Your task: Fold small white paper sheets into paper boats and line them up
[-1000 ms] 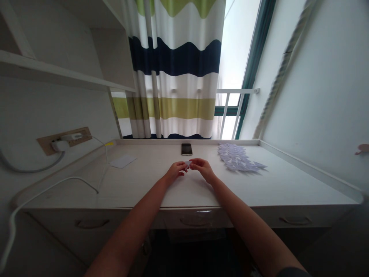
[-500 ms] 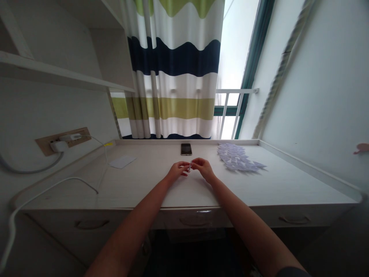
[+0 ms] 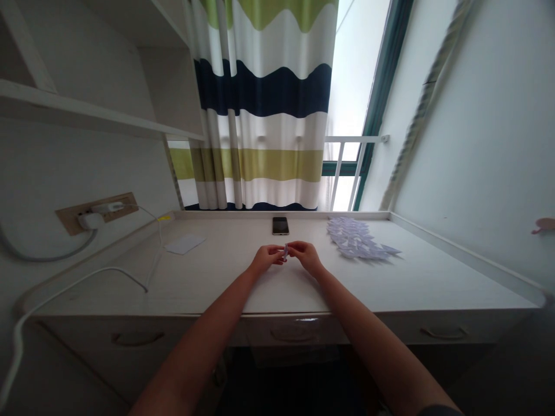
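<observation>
Small folded paper piece [image 3: 285, 252] was held up between both hands, just above or on the white desk [image 3: 277, 294], around mid-width; contact with the top could not be told. Its narrow edge was seen by the camera, so fold details could not be made out. Left hand [image 3: 263, 259]: piece pinched from the left side, fingertips brought close together, narrow grip. Right hand [image 3: 307, 255]: piece pinched from the right between thumb and fingers, also narrow. Both forearms were stretched forward over the desk's front edge. Black-screened phone [image 3: 280, 226] was laid flat just beyond the hands, near the back ledge. Pile of folded paper pieces [image 3: 358, 238], pointed and overlapped in rows, was spread to the right, apart from the right hand. Flat white paper [image 3: 185, 244] was placed on the left, well apart from the left hand, near a white cable [image 3: 106, 268].
</observation>
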`<state>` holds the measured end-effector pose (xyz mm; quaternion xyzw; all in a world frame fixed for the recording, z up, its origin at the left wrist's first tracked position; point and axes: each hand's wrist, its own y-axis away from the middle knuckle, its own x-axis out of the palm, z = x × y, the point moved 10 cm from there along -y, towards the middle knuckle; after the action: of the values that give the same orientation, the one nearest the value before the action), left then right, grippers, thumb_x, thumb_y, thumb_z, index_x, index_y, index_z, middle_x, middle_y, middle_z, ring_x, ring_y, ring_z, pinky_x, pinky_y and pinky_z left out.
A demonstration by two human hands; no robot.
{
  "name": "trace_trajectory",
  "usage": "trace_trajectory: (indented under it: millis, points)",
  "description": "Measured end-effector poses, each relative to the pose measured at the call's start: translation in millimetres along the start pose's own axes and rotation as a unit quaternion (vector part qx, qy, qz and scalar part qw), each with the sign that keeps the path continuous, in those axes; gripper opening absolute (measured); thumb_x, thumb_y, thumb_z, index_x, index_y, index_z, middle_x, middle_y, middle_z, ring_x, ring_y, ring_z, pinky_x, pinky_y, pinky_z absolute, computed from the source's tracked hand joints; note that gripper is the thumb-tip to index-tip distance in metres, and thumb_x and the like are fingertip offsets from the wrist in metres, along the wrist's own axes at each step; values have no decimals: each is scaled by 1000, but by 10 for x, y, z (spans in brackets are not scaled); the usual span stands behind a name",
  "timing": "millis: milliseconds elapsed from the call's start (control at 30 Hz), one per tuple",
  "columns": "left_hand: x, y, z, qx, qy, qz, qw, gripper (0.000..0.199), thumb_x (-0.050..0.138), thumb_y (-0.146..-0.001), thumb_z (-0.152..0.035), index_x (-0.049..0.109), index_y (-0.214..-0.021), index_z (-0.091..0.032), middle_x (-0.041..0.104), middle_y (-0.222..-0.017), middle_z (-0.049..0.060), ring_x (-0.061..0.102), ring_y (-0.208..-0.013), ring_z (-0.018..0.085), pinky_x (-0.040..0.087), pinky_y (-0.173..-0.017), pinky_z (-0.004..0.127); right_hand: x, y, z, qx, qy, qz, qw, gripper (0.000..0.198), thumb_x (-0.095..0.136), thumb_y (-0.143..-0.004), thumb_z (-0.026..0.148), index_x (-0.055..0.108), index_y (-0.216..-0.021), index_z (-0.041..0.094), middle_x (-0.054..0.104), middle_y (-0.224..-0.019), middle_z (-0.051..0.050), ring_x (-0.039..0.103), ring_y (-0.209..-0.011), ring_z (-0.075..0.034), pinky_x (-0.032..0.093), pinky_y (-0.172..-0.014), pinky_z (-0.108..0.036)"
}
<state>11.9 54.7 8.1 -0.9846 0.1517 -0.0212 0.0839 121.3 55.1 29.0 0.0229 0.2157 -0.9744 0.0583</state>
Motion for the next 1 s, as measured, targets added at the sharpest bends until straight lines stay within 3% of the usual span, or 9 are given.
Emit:
trace_trajectory:
  millis: [167,367,767,1000]
  points:
    - [-16,-2,15,-1,13,-11,1000,45,72,-53,-34,57,-89,-10,65,-64,6,62,-59,17,50,-60,29,3,2,24,-35,53,-8,998,26,64,-59,35,63,-77,15,65,-68,-5,59,-59,-15,48,-58,-29]
    - [-52,11,-36,7,11,-31,999,31,68,-60,-29,58,-84,-11,64,-60,4,62,-58,15,51,-60,28,-9,4,31,-45,106,-10,993,22,62,-62,34,64,-75,16,65,-68,-5,59,-60,-16,48,-59,-30]
    - [-109,-43,75,-18,80,-32,996,30,69,-58,-28,62,-80,-9,66,-71,7,63,-66,16,50,-70,30,40,15,134,-88,86,17,992,16,62,-63,34,68,-71,22,60,-81,-5,57,-72,-15,49,-66,-30]
    - [-104,-40,9,23,60,-30,998,38,75,-50,-27,54,-77,-11,64,-65,3,61,-64,14,48,-71,33,66,-2,56,-72,61,26,995,22,62,-61,37,66,-75,20,60,-77,-4,57,-66,-13,48,-61,-27]
